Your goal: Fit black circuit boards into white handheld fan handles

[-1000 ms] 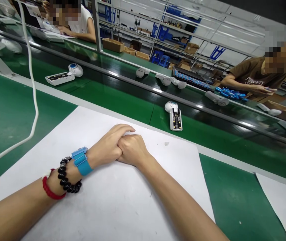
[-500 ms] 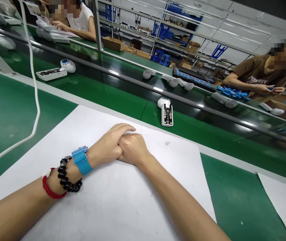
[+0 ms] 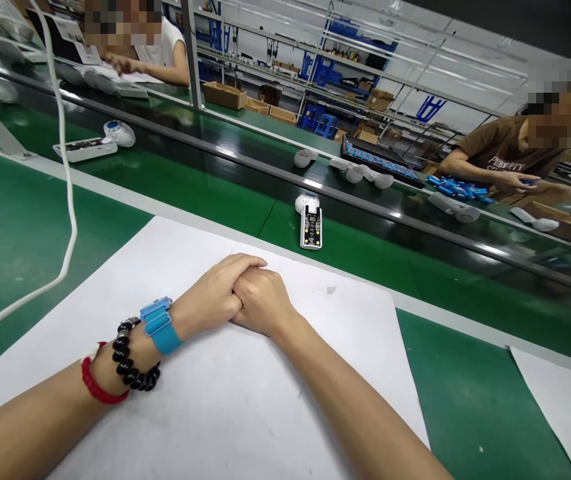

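My left hand (image 3: 215, 290), with a blue strap, black beads and a red cord at its wrist, is wrapped round my right hand (image 3: 264, 297). The right one is closed in a fist, its fingertips hidden behind the left. Both rest clasped above a white sheet (image 3: 205, 400) on the green bench. Just beyond them on the green belt (image 3: 205, 190) lies a white device (image 3: 311, 223) with a round head and an exposed black circuit board. A similar device (image 3: 88, 147) lies farther left on the belt.
A white cable (image 3: 68, 200) runs down the left side. Beyond the dark rail (image 3: 235, 157), white round-headed parts (image 3: 305, 158) lie in a row. A co-worker in brown (image 3: 500, 150) sits by a pile of blue cylinders (image 3: 458, 187); another in white (image 3: 170, 53) works at far left.
The two devices on the near belt have shifted left, and the white parts beyond the rail right. My hands stay clasped. The co-worker in brown has stretched one hand out to the right.
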A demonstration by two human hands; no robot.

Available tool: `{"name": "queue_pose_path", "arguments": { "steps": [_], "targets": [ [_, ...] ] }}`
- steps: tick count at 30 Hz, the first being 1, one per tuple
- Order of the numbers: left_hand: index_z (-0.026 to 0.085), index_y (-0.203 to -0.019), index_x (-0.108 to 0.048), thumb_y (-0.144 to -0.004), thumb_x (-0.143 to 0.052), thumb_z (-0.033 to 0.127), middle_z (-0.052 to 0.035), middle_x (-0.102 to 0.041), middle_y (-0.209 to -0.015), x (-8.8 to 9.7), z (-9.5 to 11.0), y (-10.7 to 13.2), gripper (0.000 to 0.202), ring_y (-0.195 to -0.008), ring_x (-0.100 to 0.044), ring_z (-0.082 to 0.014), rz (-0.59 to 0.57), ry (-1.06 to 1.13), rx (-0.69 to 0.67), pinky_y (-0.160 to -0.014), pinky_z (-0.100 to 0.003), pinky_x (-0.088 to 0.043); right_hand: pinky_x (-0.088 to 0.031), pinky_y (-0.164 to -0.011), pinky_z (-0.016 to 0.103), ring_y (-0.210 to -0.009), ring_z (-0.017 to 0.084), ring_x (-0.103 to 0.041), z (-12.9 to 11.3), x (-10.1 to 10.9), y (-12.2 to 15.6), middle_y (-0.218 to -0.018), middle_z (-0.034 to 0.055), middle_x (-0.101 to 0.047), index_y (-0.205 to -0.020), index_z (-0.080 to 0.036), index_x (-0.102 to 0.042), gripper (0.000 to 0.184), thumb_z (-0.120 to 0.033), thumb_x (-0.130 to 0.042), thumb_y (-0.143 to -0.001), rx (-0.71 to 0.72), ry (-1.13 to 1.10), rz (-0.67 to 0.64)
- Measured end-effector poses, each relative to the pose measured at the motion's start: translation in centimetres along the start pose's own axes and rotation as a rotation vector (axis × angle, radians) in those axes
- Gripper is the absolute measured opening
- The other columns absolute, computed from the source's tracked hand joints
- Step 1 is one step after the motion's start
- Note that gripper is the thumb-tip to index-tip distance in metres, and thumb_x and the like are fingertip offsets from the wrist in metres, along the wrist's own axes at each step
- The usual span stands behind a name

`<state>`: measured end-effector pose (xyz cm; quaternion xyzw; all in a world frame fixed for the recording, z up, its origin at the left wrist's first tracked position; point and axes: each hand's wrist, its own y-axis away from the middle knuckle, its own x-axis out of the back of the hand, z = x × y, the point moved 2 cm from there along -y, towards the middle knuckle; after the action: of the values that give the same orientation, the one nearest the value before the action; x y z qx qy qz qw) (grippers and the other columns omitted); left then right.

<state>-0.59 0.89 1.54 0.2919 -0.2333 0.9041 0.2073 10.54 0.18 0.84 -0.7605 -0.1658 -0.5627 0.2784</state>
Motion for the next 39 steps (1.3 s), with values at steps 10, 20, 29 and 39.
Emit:
{"name": "queue_pose_path", "arguments": {
  "steps": [10,20,29,39],
  "targets": [
    [0.019,-0.123,-0.055,-0.075,-0.040,-0.004,-0.0032,-0.062,-0.125,0.2,0.3,-0.4,0.055,-0.118,-0.057,-0.0170,0.001,0.041,0.024,-0.106,-0.034,-0.049,-0.046,-0.076,0.034,-0.089,0.026,-0.066,0.4,0.0,-0.2,-0.093,0.0106,-0.072,-0.097,-0.012,-0.069,0.021,-0.023,-0.058,-0.083,-0.101,0.010,0.076],
    [0.018,-0.135,-0.046,-0.091,-0.048,0.020,-0.0112,-0.052,-0.139,0.4,-0.6,-0.4,0.044,-0.127,-0.052,-0.0222,0.001,-0.010,-0.014,-0.109,-0.043,-0.049,-0.040,-0.083,0.038,-0.102,0.026,-0.054,3.3,0.0,-0.1,-0.107,0.0099,-0.063,-0.106,-0.017,-0.063,0.019,-0.023,-0.052,-0.093,-0.355,0.089,0.177],
    [0.016,-0.132,-0.050,-0.093,-0.047,0.028,-0.0113,-0.059,-0.133,0.2,-0.6,-0.2,0.040,-0.122,-0.058,-0.0227,-0.048,-0.105,0.006,-0.109,-0.044,-0.048,-0.036,-0.082,0.037,-0.101,0.027,-0.054,6.6,0.7,0.5,-0.105,0.0105,-0.064,-0.103,-0.017,-0.062,0.018,-0.026,-0.048,-0.095,-0.566,0.161,0.233],
    [0.016,-0.129,-0.053,-0.092,-0.047,0.032,-0.0116,-0.061,-0.130,0.2,-1.0,-0.5,0.040,-0.117,-0.061,-0.0228,-0.024,-0.097,-0.005,-0.103,-0.043,-0.052,-0.037,-0.075,0.033,-0.098,0.025,-0.059,6.9,1.1,0.3,-0.100,0.0103,-0.065,-0.094,-0.018,-0.065,0.028,-0.035,-0.044,-0.100,-0.566,0.172,0.228]
  ]
}}
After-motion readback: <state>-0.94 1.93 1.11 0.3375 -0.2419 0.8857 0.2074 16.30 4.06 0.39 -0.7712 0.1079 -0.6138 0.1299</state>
